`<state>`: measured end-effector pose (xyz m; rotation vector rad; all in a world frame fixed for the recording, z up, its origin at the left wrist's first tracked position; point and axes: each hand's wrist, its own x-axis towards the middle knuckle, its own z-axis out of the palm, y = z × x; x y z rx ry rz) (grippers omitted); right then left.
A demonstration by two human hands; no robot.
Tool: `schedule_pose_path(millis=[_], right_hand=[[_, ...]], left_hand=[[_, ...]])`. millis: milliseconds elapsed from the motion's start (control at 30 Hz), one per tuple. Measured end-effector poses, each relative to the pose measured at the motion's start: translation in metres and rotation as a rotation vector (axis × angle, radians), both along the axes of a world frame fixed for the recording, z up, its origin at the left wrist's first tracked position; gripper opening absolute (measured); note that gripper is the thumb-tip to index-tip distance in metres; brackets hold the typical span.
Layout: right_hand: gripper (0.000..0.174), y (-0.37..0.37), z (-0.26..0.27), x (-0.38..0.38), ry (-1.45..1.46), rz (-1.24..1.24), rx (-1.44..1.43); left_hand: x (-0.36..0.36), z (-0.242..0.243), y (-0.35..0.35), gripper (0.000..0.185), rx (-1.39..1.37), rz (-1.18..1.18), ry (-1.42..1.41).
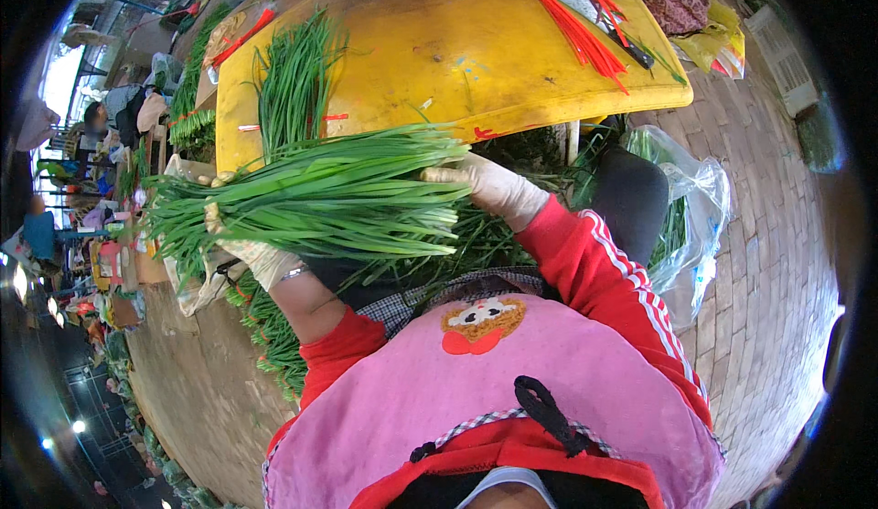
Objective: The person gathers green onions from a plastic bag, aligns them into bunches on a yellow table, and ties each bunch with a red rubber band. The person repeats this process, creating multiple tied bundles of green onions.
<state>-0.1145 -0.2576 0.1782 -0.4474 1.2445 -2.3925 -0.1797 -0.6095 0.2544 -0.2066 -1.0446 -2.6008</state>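
Observation:
A large bundle of garlic chives [343,197] lies across both my gloved hands, just in front of the table's near edge. Its pale cut ends face right and the leaf tips spread to the left. My left hand [257,252] grips it from below near the leafy end, fingers wrapped around and partly covered by leaves. At the cut ends, my right hand [490,183] holds the stems, its thumb and fingers partly hidden behind them. Another, smaller bunch of chives [295,77] rests on the yellow table [411,42], over a red tie strip [336,117].
Red tie strips [566,29] and a black-handled knife [634,49] lie at the table's far right. A clear plastic bag [693,234] with greens stands at my right. Tied chive bunches [274,344] are on the floor at my left. Loose leaves [487,234] cover my lap.

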Motion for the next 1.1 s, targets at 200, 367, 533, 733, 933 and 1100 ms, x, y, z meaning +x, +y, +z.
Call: schedule_pose_path(millis=[200,367,533,733,933,1100], right_hand=[[0.035,-0.028,0.0,-0.002,-0.359,-0.23,-0.099],[0.025,-0.017,-0.001,-0.003,-0.474,-0.229,-0.25],[0.037,-0.009,0.009,-0.007,-0.371,-0.105,-0.034],[0.041,-0.021,0.007,-0.005,-0.296,-0.103,-0.229],[0.026,-0.004,0.005,0.0,-0.388,-0.172,-0.134],[0.029,0.011,0.007,0.001,-0.194,-0.108,-0.132]], left_hand=[[0.002,-0.018,-0.005,0.029,-0.046,0.093,-0.035],[-0.014,-0.037,-0.021,0.033,0.215,0.028,0.076],[0.0,-0.026,-0.001,0.039,0.42,-0.312,0.328],[0.022,-0.001,0.019,0.028,0.212,-0.32,0.172],[0.012,-0.01,0.0,0.027,0.05,-0.118,0.158],[0.011,-0.017,-0.015,0.029,-0.049,-0.062,0.092]])
